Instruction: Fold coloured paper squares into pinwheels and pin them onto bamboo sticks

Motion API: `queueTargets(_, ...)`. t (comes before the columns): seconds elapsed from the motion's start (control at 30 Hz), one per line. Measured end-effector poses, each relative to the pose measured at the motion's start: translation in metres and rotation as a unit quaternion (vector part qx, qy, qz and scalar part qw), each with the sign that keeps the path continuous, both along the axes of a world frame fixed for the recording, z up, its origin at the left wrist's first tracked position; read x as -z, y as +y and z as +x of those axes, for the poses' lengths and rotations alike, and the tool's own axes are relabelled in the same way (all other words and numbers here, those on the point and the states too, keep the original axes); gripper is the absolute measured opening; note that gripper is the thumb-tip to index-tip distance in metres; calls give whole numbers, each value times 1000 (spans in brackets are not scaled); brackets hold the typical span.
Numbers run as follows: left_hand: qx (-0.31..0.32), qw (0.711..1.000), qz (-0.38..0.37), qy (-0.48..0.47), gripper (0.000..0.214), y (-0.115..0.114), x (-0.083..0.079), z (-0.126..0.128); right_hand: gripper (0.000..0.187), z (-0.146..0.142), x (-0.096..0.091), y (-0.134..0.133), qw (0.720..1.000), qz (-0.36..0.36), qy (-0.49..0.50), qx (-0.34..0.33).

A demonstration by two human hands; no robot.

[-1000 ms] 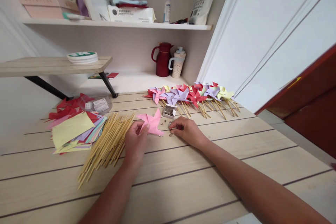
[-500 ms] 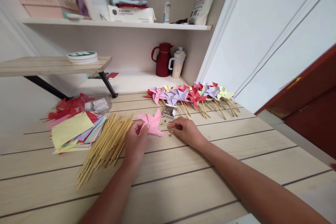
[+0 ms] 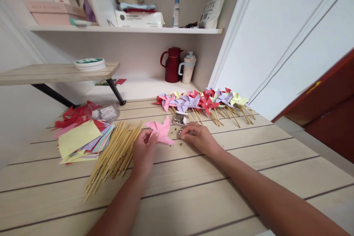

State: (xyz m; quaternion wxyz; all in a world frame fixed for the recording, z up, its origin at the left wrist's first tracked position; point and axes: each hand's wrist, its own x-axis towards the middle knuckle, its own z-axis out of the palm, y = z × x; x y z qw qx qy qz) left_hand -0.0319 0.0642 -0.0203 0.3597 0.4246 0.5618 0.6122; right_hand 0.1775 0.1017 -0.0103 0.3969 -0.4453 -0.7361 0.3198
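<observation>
My left hand (image 3: 143, 151) pinches a pink paper pinwheel (image 3: 162, 129), folded into pointed blades, between thumb and fingers just above the table. Close to it on the right, my right hand (image 3: 200, 138) has thumb and fingertips pinched together over the tabletop. Anything between those fingertips is too small to make out. Several small shiny metal pieces, which look like thumbtacks (image 3: 181, 144), lie scattered between the hands. Behind them stands a small open box (image 3: 180, 114) with more metal pieces inside. Thin wooden sticks (image 3: 118, 151) lie in a bundle left of my left hand.
Coloured paper sheets (image 3: 79, 140) and red folded paper (image 3: 74, 116) are piled at the left beside a clear plastic pack (image 3: 107, 112). Pinwheels on sticks (image 3: 190, 102) lie along the back right. A red jug (image 3: 173, 67) and a speckled cup (image 3: 188, 70) stand behind.
My right hand has shifted slightly right among the metal pieces, fingertips still together. The left hand keeps holding the pink pinwheel. The whole view has shifted slightly.
</observation>
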Motion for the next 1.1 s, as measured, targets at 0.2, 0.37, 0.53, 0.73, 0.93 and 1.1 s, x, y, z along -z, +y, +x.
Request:
queueTargets(0.2,17,998,11,-60,21,-4,-4,6,11,-9,-23,-20,995,-9,95,-40)
queueTargets(0.37,66,995,26,-73,25,-10,-7,14,10,-18,-28,-30,982,-52,170,-60)
queueTargets(0.53,69,995,41,-66,26,-12,-6,19,13,-20,-21,-28,971,-93,222,-9)
queueTargets(0.73,57,997,43,-28,25,-13,-5,20,13,-29,-19,-31,973,-82,213,-28)
queueTargets(0.93,58,997,46,-17,23,-15,-8,23,7,-29,-23,-35,982,-42,183,-27)
queueTargets(1.1,64,997,39,-28,20,-19,-12,26,9,-28,-25,-36,986,-36,157,-29)
